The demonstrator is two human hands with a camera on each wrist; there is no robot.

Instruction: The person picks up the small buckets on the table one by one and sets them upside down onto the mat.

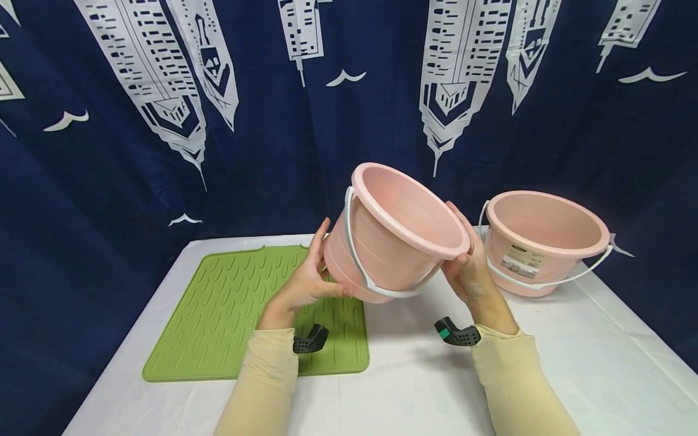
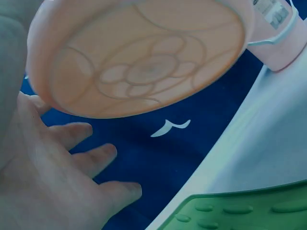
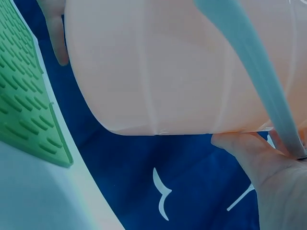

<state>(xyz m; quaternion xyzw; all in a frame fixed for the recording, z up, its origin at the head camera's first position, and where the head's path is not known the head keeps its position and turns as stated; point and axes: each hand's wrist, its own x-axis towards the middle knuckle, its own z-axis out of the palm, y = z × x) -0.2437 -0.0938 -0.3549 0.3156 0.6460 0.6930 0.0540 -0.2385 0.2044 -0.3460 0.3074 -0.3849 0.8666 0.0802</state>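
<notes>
A pink bucket [image 1: 389, 260] is held tilted above the table between both hands, its mouth turned up and to the right. Around its lower left side my left hand [image 1: 305, 278] spreads, thumb in front and fingers behind. At the rim on the right, my right hand [image 1: 470, 272] grips with the thumb below the edge. The white handle [image 1: 360, 263] hangs down across the bucket's front. In the left wrist view the bucket's round base [image 2: 151, 67] shows a flower-like relief, with several fingertips beyond its edge. The right wrist view shows the bucket's smooth side [image 3: 144, 72].
A second pink bucket [image 1: 545, 224] with a label and white handle stands upright at the back right. A green ridged mat [image 1: 229, 315] lies on the left of the white-covered table [image 1: 403, 387]. Behind hangs a dark blue curtain [image 1: 305, 151] with white prints.
</notes>
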